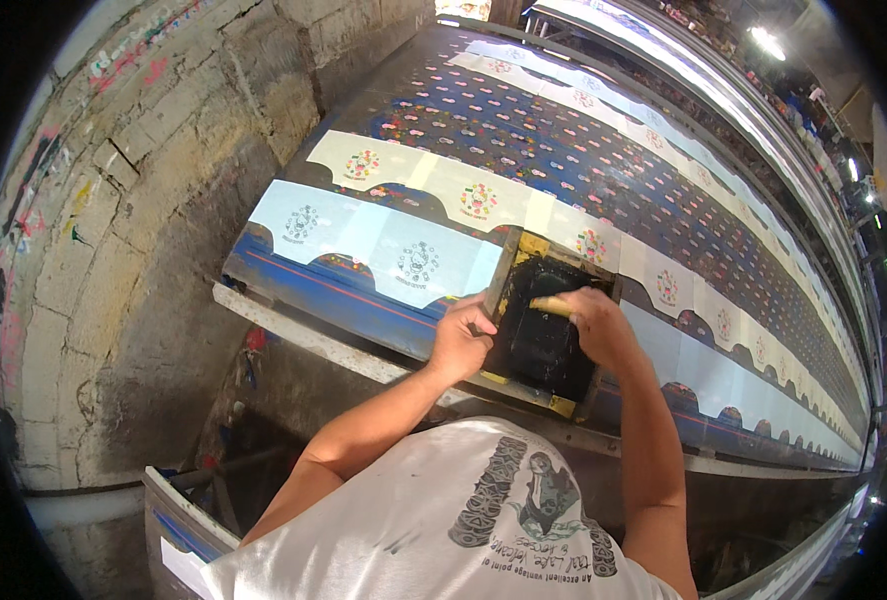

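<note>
A screen-printing frame (pixel 561 406) with yellow tape at its corners lies over light blue fabric near the table's front edge. Black ink covers much of its mesh (pixel 535 350). My left hand (pixel 460 342) is closed on the frame's left side. Over the mesh, my right hand (pixel 605 328) grips a squeegee (pixel 553 305) with a pale yellowish handle; its lower edge is hard to make out against the ink. Left of the frame, light blue fabric pieces (pixel 358 240) carry black line prints. Behind them runs a row of cream pieces (pixel 413 187) with coloured prints.
The long printing table (pixel 503 130) stretches away to the right, its dark surface dotted with small pink prints. More pale fabric pieces (pixel 583 80) lie along the far side. A rough block wall (pixel 163 200) stands at the left. A white rail (pixel 308 333) edges the table's front.
</note>
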{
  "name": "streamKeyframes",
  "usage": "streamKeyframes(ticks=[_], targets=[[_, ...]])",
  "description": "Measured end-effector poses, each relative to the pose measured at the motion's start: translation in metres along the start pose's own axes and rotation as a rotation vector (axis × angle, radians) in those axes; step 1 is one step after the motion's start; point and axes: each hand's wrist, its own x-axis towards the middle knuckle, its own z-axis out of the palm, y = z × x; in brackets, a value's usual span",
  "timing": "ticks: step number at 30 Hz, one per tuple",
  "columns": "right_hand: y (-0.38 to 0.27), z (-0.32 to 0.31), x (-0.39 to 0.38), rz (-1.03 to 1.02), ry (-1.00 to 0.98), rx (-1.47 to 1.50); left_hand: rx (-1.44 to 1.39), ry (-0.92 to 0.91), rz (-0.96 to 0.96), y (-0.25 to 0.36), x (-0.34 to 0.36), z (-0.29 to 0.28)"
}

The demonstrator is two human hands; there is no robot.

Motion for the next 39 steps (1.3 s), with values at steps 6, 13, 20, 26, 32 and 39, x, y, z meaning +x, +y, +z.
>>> streamKeyframes(ticks=[6, 13, 20, 26, 32, 39], targets=[[0.033, 0.022, 0.026, 0.082, 0.224, -0.092, 0.017, -0.012, 0.023, 0.008, 0.001, 0.001], [-0.003, 0.056, -0.014, -0.045, 0.261, -0.151, 0.059, 0.008, 0.049, 0.007, -0.002, 0.0], [-0.061, 0.075, -0.074, -0.031, 0.223, -0.193, -0.023, -0.004, 0.013, 0.017, -0.006, -0.001], [-0.074, 0.089, -0.109, 0.049, 0.169, -0.084, 0.037, -0.004, 0.037, 0.01, -0.002, 0.0], [-0.052, 0.091, -0.151, 0.192, 0.504, 0.034, 0.082, 0.001, 0.027, 0.021, 0.0, -0.004], [0.005, 0.095, -0.226, 0.423, 0.795, 0.452, 0.024, 0.006, 0.162, 0.044, -0.026, 0.065]])
